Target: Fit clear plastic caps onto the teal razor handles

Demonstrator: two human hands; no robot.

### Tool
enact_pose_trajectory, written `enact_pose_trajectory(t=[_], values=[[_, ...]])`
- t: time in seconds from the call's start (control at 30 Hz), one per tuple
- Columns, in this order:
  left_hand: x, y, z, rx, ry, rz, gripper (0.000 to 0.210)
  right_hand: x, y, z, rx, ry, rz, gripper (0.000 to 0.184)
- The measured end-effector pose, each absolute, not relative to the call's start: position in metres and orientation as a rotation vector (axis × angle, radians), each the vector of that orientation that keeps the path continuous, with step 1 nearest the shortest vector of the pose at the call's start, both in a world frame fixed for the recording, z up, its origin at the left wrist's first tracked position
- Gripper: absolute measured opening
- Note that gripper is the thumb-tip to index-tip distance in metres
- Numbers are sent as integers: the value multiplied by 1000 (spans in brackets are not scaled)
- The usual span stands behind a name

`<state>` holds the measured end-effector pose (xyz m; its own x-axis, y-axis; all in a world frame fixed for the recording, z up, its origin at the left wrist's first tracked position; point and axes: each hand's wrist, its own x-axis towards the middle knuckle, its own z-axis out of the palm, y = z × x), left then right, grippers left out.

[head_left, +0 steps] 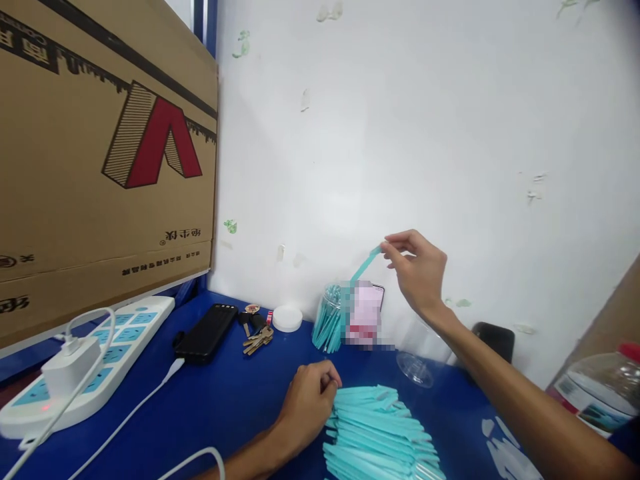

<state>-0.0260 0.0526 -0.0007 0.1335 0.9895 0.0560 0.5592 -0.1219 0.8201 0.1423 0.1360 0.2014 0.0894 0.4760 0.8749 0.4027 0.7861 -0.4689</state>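
My right hand [419, 270] is raised by the wall, thumb and fingers pinched on the upper end of a thin teal strip [367, 262]. The strip slants down to the left toward a clear jar [320, 319] packed with similar teal sticks; its lower end is lost near a blurred patch. On the blue table lies a heap of flat teal strips [377, 430], roughly lined up. My left hand [309, 400] rests at the left edge of this heap with its fingers curled in. What those fingers hold, if anything, is hidden.
A propped phone [365, 313], partly blurred, leans beside the jar. Nearby are a white lid [287, 318], keys [259, 340], a black power bank [207, 333] on a white cable, and a power strip [133, 353]. A clear container [417, 367] and a red-capped bottle [600, 387] stand right.
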Motion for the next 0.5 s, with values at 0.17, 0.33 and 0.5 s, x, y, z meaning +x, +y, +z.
enact_pose_trajectory(t=[0.17, 0.33, 0.5], values=[[-27, 53, -3, 1738, 1497, 838, 32, 124, 150, 184, -781, -1660, 40, 12], [-27, 52, -4, 1743, 1486, 840, 32, 113, 157, 150, -842, -1876, 2, 16], [-27, 51, -5, 1764, 1482, 841, 31, 113, 158, 118, -850, -2015, -72, 22]])
